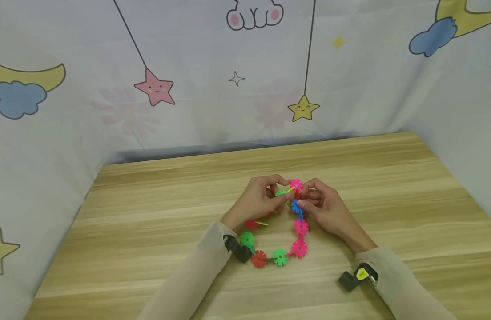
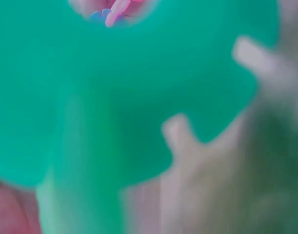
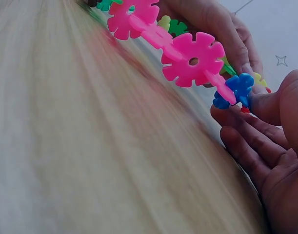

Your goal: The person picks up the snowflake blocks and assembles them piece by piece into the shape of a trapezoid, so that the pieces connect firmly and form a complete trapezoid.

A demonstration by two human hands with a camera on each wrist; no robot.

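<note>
Your head camera looks forward and down from above the light wooden table (image 1: 149,222), taking in the ring of coloured plastic snowflake discs (image 1: 280,256) near its front edge and the printed fabric backdrop (image 1: 189,89) behind. Your left wrist camera sits so close to that ring that one blurred green disc (image 2: 139,97) fills its view. Your right wrist camera lies low beside the ring, facing along the tabletop toward the backdrop. Head and right wrist views share the ring's pink discs (image 3: 192,61).
</note>
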